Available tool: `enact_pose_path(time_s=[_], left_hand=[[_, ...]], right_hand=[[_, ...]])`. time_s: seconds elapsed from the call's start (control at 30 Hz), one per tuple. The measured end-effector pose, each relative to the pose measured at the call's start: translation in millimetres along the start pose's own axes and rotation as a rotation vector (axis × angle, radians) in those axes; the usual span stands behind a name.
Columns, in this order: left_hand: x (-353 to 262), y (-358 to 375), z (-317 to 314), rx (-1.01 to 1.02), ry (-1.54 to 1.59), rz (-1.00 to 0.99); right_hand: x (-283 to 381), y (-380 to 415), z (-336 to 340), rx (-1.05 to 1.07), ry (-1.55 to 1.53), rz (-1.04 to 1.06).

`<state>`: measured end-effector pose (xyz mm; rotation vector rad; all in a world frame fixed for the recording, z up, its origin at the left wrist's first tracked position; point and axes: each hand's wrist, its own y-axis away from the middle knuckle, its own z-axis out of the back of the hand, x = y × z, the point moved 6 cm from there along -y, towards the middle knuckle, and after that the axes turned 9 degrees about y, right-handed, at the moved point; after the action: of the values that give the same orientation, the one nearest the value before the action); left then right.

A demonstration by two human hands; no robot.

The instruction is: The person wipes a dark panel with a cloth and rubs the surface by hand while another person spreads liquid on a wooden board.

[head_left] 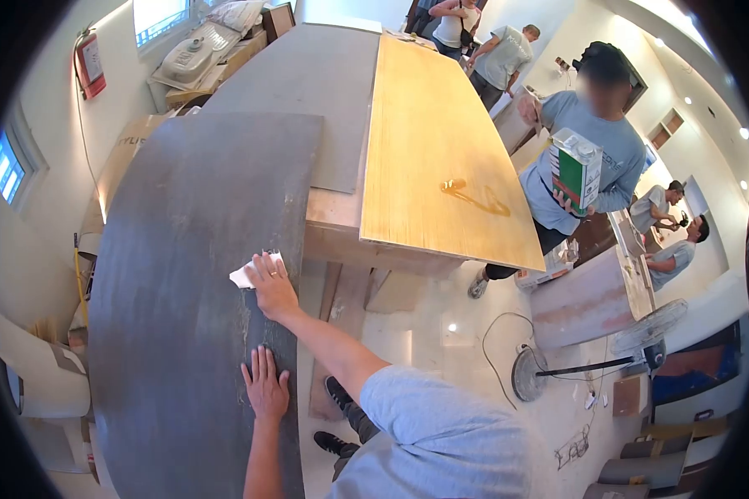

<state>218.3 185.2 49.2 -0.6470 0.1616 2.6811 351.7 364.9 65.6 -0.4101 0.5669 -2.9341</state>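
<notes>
A long dark grey panel (183, 291) lies in front of me, with scuffed, paler streaks along its right side. My right hand (275, 287) presses a folded white cloth or pad (245, 274) against the panel near that edge, fingers over it. Its exact material is hard to make out. Closer to me, my left hand (266, 387) rests flat on the same panel, fingers stretched out and holding nothing.
Beyond are a grey sheet (287, 108) and a yellowish wood panel (441, 158) with a wet amber patch. A person (595, 141) holds a metal can (576, 170) beside it. A floor fan (591, 366) with a cable stands right; more people are behind.
</notes>
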Motion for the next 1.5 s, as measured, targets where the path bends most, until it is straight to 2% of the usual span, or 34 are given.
enact_pose_path(time_s=[0.07, 0.2, 0.37, 0.77, 0.97, 1.07, 1.17, 1.5], left_hand=[[-2.8, -42.8, 15.5, -0.024, -0.019, -0.011], [4.4, -77.7, 14.8, -0.150, -0.036, 0.033], [7.6, -38.9, 6.5, -0.099, 0.041, 0.100], [11.8, 41.5, -9.1, -0.086, 0.156, 0.018], [-5.2, 19.6, 5.6, -0.008, 0.074, 0.130], [-1.2, -17.8, 4.7, -0.146, 0.028, 0.087], [0.4, -54.4, 18.0, -0.236, 0.009, 0.130], [12.3, 10.8, -5.5, -0.216, 0.004, 0.015]], right_hand=[[0.9, -0.3, 2.2, 0.009, 0.000, -0.002], [0.8, -1.8, 0.4, 0.035, 0.039, -0.003], [0.5, -0.7, 1.6, 0.022, 0.029, 0.001], [-0.7, -2.0, -4.8, 0.069, 0.068, -0.001], [1.9, -1.1, -0.5, 0.052, 0.053, -0.014], [1.8, -1.2, 2.1, 0.034, 0.073, -0.001], [1.9, -2.1, 4.7, 0.053, 0.063, -0.008], [1.0, -1.4, 1.3, 0.053, 0.039, -0.023]])
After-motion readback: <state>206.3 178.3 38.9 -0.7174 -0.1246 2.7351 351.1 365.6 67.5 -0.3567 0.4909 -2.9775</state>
